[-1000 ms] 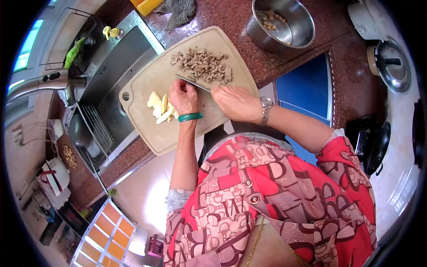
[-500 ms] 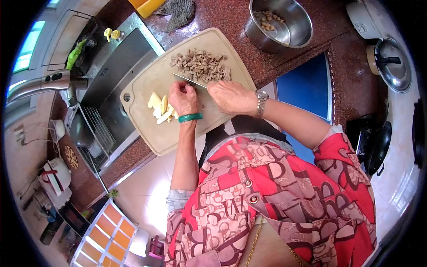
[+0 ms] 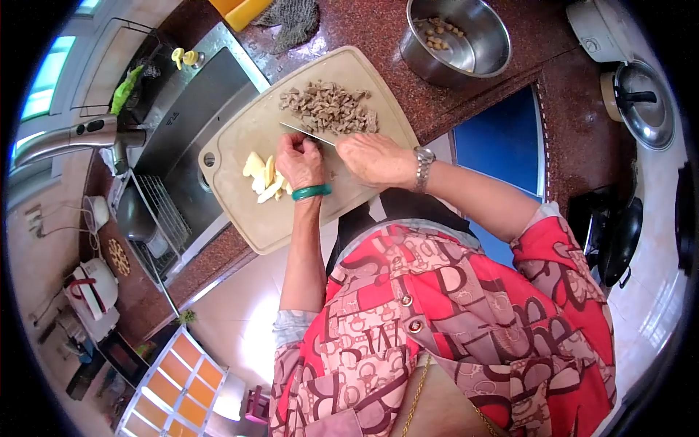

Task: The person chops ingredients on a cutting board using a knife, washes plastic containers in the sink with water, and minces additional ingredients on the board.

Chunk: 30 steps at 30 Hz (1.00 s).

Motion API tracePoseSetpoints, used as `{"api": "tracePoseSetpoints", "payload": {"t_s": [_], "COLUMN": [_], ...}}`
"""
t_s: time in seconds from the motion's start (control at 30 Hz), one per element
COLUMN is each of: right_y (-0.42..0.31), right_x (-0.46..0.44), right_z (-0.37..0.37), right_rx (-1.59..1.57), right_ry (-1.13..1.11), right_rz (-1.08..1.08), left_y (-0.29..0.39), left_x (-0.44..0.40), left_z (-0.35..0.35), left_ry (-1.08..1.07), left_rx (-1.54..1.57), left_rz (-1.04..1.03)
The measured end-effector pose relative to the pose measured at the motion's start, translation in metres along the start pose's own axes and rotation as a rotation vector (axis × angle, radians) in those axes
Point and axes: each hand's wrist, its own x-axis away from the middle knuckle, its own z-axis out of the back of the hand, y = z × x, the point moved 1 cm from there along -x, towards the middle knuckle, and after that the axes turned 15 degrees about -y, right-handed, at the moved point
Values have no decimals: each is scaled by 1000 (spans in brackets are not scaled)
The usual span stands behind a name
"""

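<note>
My right hand (image 3: 371, 159) is closed round the handle of a knife (image 3: 309, 134), whose blade points left across a beige cutting board (image 3: 247, 218). Close beside the blade, my left hand (image 3: 299, 162) has its fingers curled down against the board. A bit of dark meat seems to be under those fingertips, mostly hidden. Beyond the blade lies a heap of chopped brown meat (image 3: 328, 107). Pale yellow slices (image 3: 263, 177), perhaps ginger, sit to the left of my left wrist.
A steel pot (image 3: 455, 73) with some pale pieces inside stands on the counter at upper right. The sink (image 3: 182, 138) and its faucet (image 3: 73, 138) are on the left. A grey mesh cloth (image 3: 291, 22) lies behind the board. A lidded pan (image 3: 644, 109) is far right.
The knife and my right hand have shifted very slightly to the left and up. My left hand stays in almost the same place on the board.
</note>
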Motion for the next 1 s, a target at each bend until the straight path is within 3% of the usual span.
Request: {"api": "tracePoseSetpoints", "payload": {"t_s": [0.03, 0.1, 0.13, 0.2, 0.27, 0.33, 0.43, 0.53, 0.63, 0.7, 0.8, 1.0], "right_y": [-5, -16, -20, -23, -12, -6, -4, 0, -7, -15, -19, -29], "right_x": [3, 13, 16, 20, 21, 24, 31, 30, 33, 31, 34, 29], "right_z": [8, 27, 32, 37, 27, 18, 11, 4, 7, 14, 12, 17], "right_rx": [1, -45, -46, -75, -58, -44, 48, 83, 49, 68, 119, 121], "right_ry": [1, -104, -108, -132, -110, -89, 20, -51, 13, -103, -22, -75], "right_rz": [0, -40, -38, -84, -66, -47, 37, -28, 46, -82, -59, -137], "left_y": [5, 9, 9, 8, 10, 7, 11, 12, 10, 7, 4, 6], "left_x": [0, 1, 2, 1, -1, -2, -5, -7, -6, -7, -9, -12], "left_z": [2, 4, 8, 21, 29, 30, 29, 28, 27, 27, 26, 26], "left_ry": [1, -139, -136, -184, -213, -193, -293, -290, -253, -259, -263, -286], "left_rx": [0, 554, 554, 311, 232, -42, 8, -27, -13, -37, -83, -137], "left_rz": [-1, 343, 348, 215, 234, 22, 171, 158, 102, 92, 74, 87]}}
